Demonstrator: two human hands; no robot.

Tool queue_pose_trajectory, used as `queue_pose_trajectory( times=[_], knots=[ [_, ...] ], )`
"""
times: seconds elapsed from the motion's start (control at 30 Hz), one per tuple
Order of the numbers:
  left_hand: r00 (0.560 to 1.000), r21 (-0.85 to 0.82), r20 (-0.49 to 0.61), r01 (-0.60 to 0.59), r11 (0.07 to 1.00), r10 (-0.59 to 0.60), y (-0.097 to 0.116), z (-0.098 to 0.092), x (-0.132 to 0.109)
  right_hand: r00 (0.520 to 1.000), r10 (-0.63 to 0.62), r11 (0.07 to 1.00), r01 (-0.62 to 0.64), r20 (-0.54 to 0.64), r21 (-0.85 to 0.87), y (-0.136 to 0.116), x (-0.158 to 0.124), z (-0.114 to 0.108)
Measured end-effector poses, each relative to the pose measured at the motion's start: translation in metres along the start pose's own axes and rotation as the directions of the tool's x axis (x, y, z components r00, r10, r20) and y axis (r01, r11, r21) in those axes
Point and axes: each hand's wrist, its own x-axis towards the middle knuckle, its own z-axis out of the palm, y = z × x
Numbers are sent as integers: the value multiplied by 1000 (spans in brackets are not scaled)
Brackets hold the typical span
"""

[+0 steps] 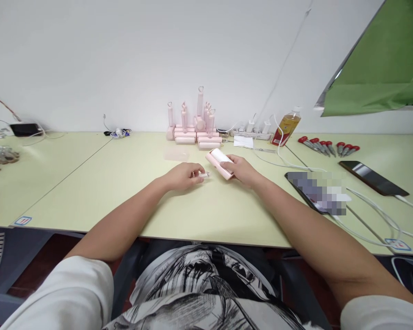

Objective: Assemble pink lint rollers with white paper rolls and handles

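My right hand (242, 170) grips a pink roller-shaped case with a white roll inside (219, 162), resting on the pale green table (124, 183). My left hand (184, 176) lies just left of it, fingers curled around a small clear piece (203, 174) on the tabletop. A clear flat cover (176, 155) lies a little beyond the left hand.
A stack of pink rollers and handles (196, 128) stands at the back centre. To the right are a power strip (251, 134), a drink bottle (286, 128), red-handled screwdrivers (326, 147), two phones (373, 178) and white cables (371, 201). A black device (25, 129) sits far left.
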Motion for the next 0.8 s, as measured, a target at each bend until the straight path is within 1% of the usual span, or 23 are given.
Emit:
queue_pose_trajectory(
  times=[0.03, 0.1, 0.17, 0.23, 0.33, 0.53, 0.7, 0.8],
  knots=[
    [1000, -17, -23, -5, 1000, 5, 0, 0, 0, 999, 9, 992, -13, 38, 124, -2, -2, 2],
    [997, -47, -69, -23, 999, 20, 1, 0, -1, 996, 1, 955, -26, 86, 296, -7, -5, 5],
    [993, -78, -107, -56, 995, 48, 2, 0, -1, 994, -12, 916, -31, 104, 399, -11, -8, 7],
    [988, -115, -132, -98, 988, 83, 3, 0, -2, 993, -17, 884, -40, 118, 466, -13, -10, 7],
    [984, -151, -144, -129, 980, 108, 2, 1, -1, 990, -29, 855, -45, 135, 516, -14, -12, 8],
    [984, -190, -127, -144, 971, 121, 0, 3, -1, 984, -33, 815, -76, 176, 575, -13, -11, 7],
    [983, -181, -140, -146, 973, 122, 0, 3, -1, 983, -43, 833, -63, 178, 550, -12, -12, 7],
    [980, -171, -148, -156, 973, 131, 0, 4, -1, 983, -45, 828, -63, 178, 558, -12, -12, 8]
  ],
)
